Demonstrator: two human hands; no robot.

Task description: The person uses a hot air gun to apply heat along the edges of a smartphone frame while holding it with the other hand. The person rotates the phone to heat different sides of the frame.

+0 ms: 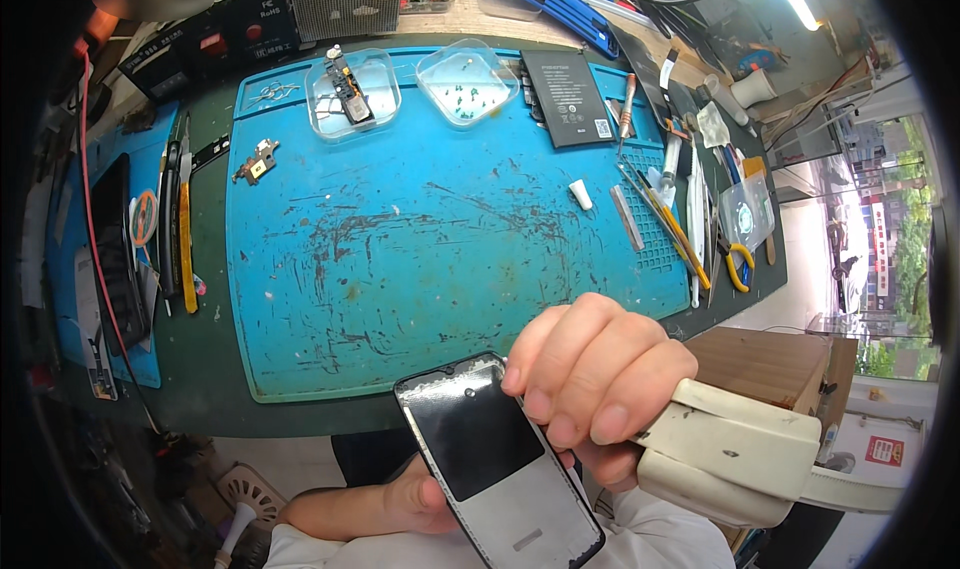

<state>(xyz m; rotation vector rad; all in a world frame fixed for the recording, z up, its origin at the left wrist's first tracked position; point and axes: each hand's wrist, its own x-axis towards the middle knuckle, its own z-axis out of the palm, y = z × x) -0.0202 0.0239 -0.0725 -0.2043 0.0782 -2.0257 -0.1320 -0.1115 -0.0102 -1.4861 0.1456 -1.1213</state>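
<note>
Below the front edge of the mat, I hold a black phone frame [470, 429] tilted, its inner side up. It has a dark glossy upper part and a grey lower part, with whitish residue along the rim. My left hand [415, 494] grips its left edge, the thumb on the side and the other fingers hidden underneath. Curled closed, my right hand [600, 374] has its fingertips against the upper right edge of the frame. Its thumb, and anything pinched inside, is hidden. A cream plastic housing [735, 449] covers the right wrist and forearm.
A scratched blue mat [400, 269] covers the bench. Along its far side are a clear dish [320, 119] with phone parts, another dish [500, 109] with small screws, and a black battery [567, 99]. Tweezers, pliers [740, 267] and a white cap [581, 195] lie at the right.
</note>
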